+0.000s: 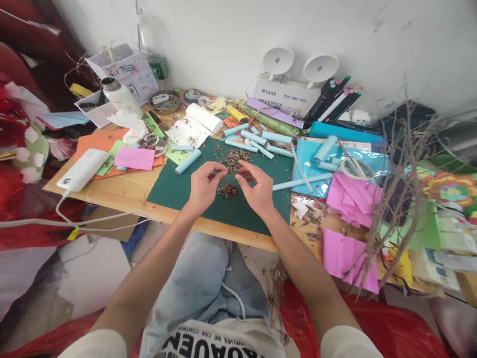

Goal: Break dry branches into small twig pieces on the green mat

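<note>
My left hand point(204, 186) and my right hand point(258, 188) face each other over a dark green mat point(179, 191), thumbs and fingertips drawn together in a pinch. Whatever is between the fingertips is too small to make out. Just beyond them lies a loose pile of short brown twig bits point(235, 158), and a smaller brown pile point(227, 189) sits between my wrists and fingers. Several light blue paper tubes lie around the mat's far side, with one tube point(188, 161) near my left hand and a long thin tube point(302, 181) right of my right hand.
At the left are a white power bank point(82, 170) with a cable and a white bottle point(121, 97). A white paper roll point(203, 118) lies at the back. On the right are scissors point(356, 168), pink paper point(350, 258) and upright dry branches point(406, 199). An emergency lamp point(286, 94) stands against the wall.
</note>
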Demonstrator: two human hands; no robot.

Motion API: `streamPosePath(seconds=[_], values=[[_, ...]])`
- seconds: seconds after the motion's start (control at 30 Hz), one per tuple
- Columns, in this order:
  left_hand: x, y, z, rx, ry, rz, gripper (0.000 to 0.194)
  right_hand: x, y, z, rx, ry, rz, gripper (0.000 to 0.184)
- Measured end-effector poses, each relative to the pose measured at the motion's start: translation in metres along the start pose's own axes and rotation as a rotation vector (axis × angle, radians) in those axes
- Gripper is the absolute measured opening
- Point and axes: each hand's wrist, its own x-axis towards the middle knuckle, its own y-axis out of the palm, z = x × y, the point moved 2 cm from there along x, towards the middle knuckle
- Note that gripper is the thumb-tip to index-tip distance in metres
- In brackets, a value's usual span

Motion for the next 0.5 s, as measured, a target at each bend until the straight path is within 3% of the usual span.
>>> streamPosePath(seconds=[0.13, 0.3, 0.4, 0.5], values=[[-0.008, 0.007, 0.004, -0.111, -0.137, 0.028, 0.014, -0.002, 0.001, 0.000, 0.029, 0.010, -0.017, 0.024], [-0.012, 0.014, 0.012, -0.415, -0.297, 0.079, 0.025, -0.002, 0.003, -0.005, 0.019, 0.021, 0.000, 0.016], [-0.015, 0.017, 0.013, -0.540, -0.369, 0.099, 0.038, -0.002, 0.005, -0.004, 0.002, -0.028, 0.025, 0.013], [-0.018, 0.020, 0.013, -0.613, -0.429, 0.107, 0.040, -0.002, 0.006, -0.002, 0.000, -0.086, 0.017, 0.013]])
